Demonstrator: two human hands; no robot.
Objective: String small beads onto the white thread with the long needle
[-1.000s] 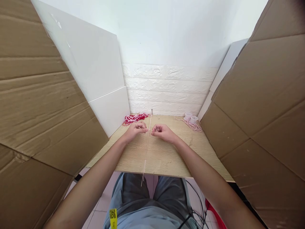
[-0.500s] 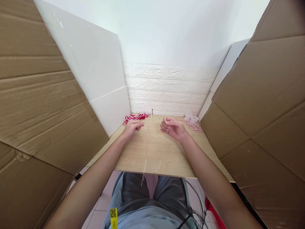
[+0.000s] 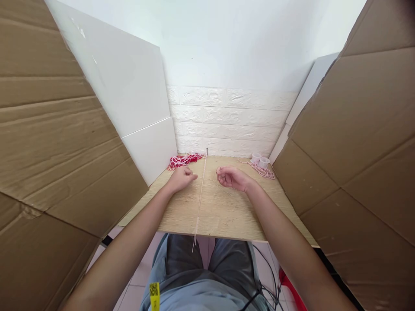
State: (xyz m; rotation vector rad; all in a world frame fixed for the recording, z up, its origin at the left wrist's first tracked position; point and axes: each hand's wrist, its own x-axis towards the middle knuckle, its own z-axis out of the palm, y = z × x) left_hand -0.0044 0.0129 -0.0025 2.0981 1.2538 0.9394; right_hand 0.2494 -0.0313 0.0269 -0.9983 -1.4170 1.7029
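A thin pale cord (image 3: 201, 190) runs lengthwise over the wooden table from a small dark hook (image 3: 207, 151) at the wall, and its loose ends hang past the front edge. Left of the cord, my left hand (image 3: 182, 179) is closed, thumb stretched toward the cord; what its curled fingers hold, if anything, is hidden. To the cord's right, my right hand (image 3: 234, 178) pinches a fine thread (image 3: 219, 177) between thumb and fingers. Part of that thread loops below the fingertips and is hard to follow against the wood.
Red and white cord bundles (image 3: 184, 160) lie at the back left. At the back right are a pink-white cord bundle (image 3: 264, 172) and small clear plastic cups (image 3: 263, 162). Cardboard sheets stand at the left (image 3: 65, 129) and right (image 3: 356, 129). The table (image 3: 227, 220) ends above my lap.
The thread no longer shows stretched from my right hand toward the cord. Both hands have shifted slightly nearer me, and my left thumb now sticks out from the curled fingers.
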